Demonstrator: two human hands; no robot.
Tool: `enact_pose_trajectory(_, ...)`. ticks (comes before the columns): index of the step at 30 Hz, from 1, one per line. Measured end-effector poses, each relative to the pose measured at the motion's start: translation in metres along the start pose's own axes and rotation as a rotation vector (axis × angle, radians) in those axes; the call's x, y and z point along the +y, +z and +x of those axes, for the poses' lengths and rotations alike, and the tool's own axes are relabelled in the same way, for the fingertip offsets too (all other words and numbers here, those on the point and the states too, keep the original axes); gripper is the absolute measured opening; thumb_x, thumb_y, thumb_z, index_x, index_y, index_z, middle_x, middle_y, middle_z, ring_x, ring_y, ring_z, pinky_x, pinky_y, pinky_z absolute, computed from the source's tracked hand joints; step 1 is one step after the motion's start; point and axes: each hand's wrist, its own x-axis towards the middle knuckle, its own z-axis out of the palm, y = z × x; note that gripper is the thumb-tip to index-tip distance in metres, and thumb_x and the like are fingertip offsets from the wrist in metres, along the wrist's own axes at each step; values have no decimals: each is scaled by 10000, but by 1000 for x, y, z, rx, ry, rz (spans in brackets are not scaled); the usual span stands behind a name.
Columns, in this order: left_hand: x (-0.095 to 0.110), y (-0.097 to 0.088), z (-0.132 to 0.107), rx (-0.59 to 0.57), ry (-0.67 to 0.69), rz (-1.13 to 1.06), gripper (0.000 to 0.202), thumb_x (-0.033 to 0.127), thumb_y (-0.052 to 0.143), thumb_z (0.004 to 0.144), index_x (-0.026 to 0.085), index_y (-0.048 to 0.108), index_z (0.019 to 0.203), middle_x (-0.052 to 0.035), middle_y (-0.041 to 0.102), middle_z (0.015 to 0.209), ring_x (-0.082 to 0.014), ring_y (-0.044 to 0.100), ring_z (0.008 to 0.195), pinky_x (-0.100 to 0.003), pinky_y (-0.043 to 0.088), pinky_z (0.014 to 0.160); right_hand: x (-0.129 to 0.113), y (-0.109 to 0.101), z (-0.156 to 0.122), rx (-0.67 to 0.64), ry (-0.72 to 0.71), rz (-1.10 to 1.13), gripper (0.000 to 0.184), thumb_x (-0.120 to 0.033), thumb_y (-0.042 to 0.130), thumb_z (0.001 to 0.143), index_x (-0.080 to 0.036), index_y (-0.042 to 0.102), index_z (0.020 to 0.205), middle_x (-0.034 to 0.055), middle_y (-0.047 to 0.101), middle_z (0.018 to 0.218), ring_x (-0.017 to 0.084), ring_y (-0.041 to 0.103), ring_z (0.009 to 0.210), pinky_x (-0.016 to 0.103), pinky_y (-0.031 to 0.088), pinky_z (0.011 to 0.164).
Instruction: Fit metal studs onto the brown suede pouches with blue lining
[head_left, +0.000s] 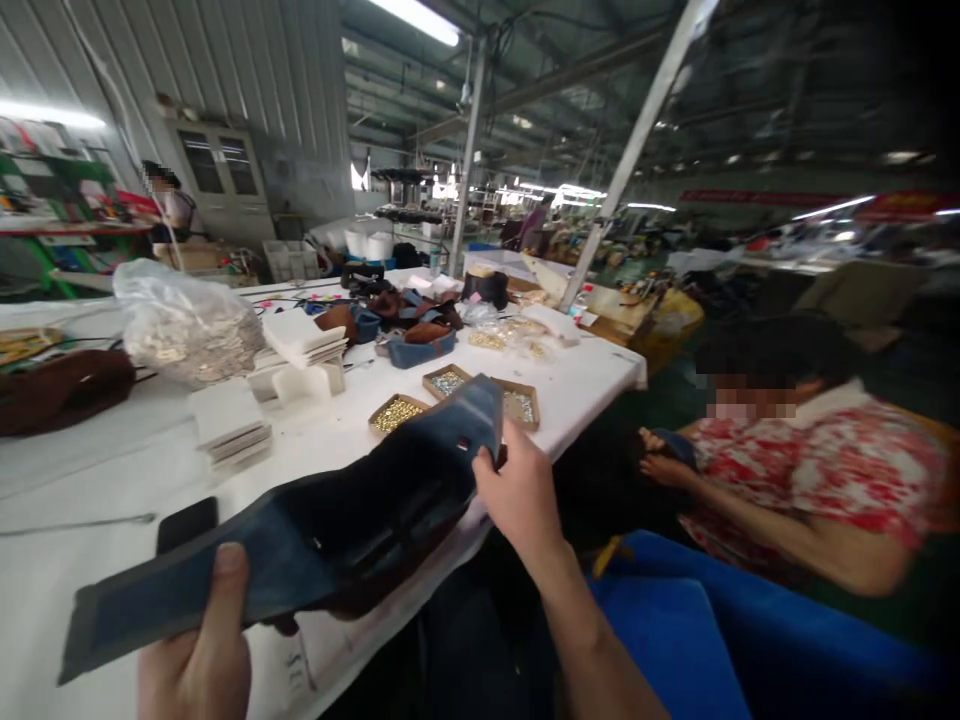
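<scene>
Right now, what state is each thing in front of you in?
dark blue leather piece: lifted off the table, bent, held at both ends
left hand: gripping its near end
right hand: pinching its far end
stud trays: open, filled
plastic bag: full, resting on table
phone: lying flat, screen dark

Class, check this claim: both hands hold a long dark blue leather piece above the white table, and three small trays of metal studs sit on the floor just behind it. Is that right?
Not quite. In the head view the left hand and right hand do hold the dark blue leather piece, but the three small trays of metal studs sit on the white table, not on the floor.
</scene>
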Motion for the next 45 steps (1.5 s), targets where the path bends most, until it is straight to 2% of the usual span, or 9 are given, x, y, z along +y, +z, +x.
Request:
enact_pose_trajectory(6,34,16,-13,101,-23,-49,740,807,662,1041,157,784,1373,-189,747,1541,-440,530,1645,-613,259,1481,8,-8,-2,-40,100,-75,178,-412,664,1002,-239,707,1004,58,743,813,254,675,738,357,423,724)
enact_pose_trajectory(14,52,7,-4,117,-95,-76,683,810,743,990,163,806,1200,-124,847,1239,-479,690,1405,-673,437,1373,8,-17,-4,-25,114,-129,325,-530,728,966,-250,603,861,69,754,795,262,700,717,363,464,707)
enact_pose_trajectory(20,40,10,14,-59,-3,-20,660,862,688,993,216,794,1075,-104,847,1209,-441,711,1349,-568,473,1303,6,-16,-5,39,40,-97,561,-455,788,957,-175,627,1415,179,784,1190,350,756,996,463,607,843)
enact_pose_trajectory(25,20,15,18,-205,44,1,604,826,677,1029,228,761,1014,-73,843,1123,-390,740,1240,-446,527,1134,-5,-15,-4,93,-103,-32,933,-390,763,1014,-172,331,1811,246,596,1655,346,734,1210,540,644,1070)
enact_pose_trajectory(28,12,16,20,-171,4,-43,643,866,719,977,224,760,978,-83,842,1079,-408,742,1233,-465,522,1147,-5,-12,-1,99,-80,-57,846,-387,754,1007,-153,424,1750,251,680,1548,350,761,1135,528,652,1007)
enact_pose_trajectory(31,17,13,21,-64,-44,-68,665,881,754,941,218,766,991,-103,843,1073,-453,729,1286,-546,495,1215,-1,-7,3,-2,64,-11,397,-440,771,981,-187,702,1279,137,821,1026,311,780,844,404,605,742)
enact_pose_trajectory(34,34,7,20,-8,-46,-62,676,873,727,968,204,786,1038,-134,849,1147,-487,714,1335,-604,493,1222,0,-3,5,-3,88,67,269,-483,776,963,-236,670,961,84,779,814,278,760,723,352,550,662)
enact_pose_trajectory(41,47,5,35,-82,-22,-99,771,910,696,949,168,824,1114,-164,867,1215,-505,693,1422,-614,500,1298,1,5,14,20,128,155,466,-521,769,969,-205,756,1311,159,852,1154,352,825,1090,471,643,1028)
enact_pose_trajectory(45,36,16,45,-175,-41,-125,773,906,701,938,163,838,1099,-167,873,1159,-504,723,1393,-631,485,1342,3,13,17,-4,176,227,753,-607,824,960,-181,630,1549,206,805,1378,325,825,1035,459,673,953)
